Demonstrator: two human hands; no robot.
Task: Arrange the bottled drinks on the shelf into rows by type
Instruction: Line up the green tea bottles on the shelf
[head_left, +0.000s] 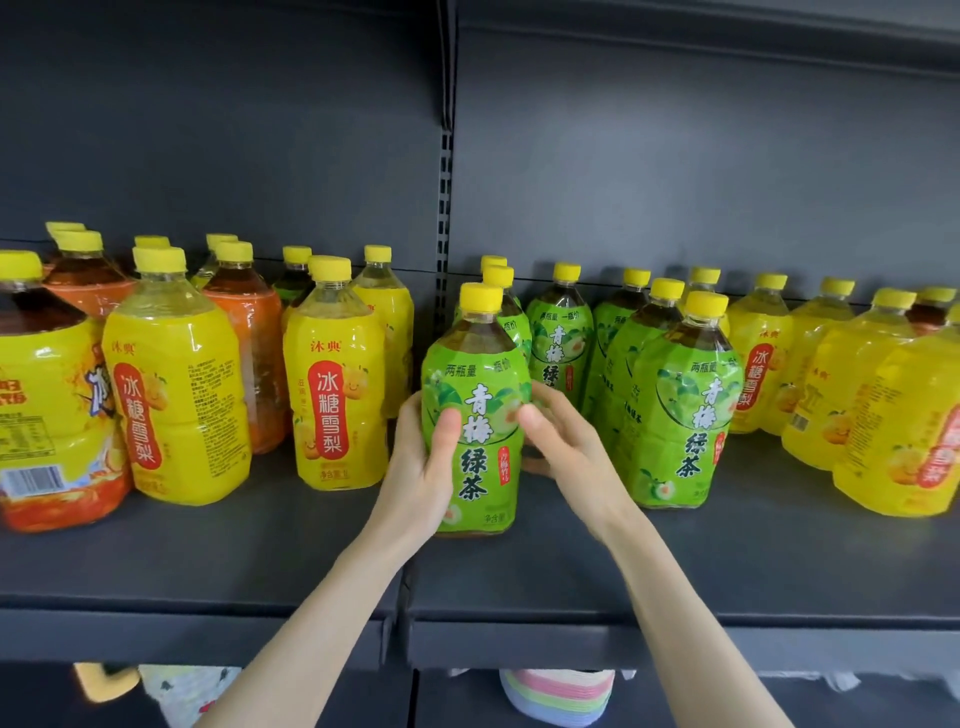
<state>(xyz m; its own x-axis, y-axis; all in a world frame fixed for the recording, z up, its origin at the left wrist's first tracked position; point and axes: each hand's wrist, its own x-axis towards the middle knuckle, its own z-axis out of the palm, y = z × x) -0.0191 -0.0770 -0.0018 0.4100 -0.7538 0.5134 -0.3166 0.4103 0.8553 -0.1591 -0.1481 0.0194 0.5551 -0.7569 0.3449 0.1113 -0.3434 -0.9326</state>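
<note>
head view: left hand (421, 467), right hand (566, 447) around 青梅绿茶 bottle (483, 400)

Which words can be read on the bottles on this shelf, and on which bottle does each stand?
"青梅绿茶": label of the nearest green bottle.
"两瓶量 一瓶价": top of the same label.
"沐典": top of the yellow bottle label.
"冰糖雪梨": red panel on the same yellow bottle.
Leftmost bottle: big letters cut off; fine print and barcode digits too small to read.

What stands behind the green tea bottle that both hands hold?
Behind the green tea bottle, gripped by the left hand and right hand, two yellow caps line up, with slivers of green label. That bottle covers their bodies and anything farther back.
</note>
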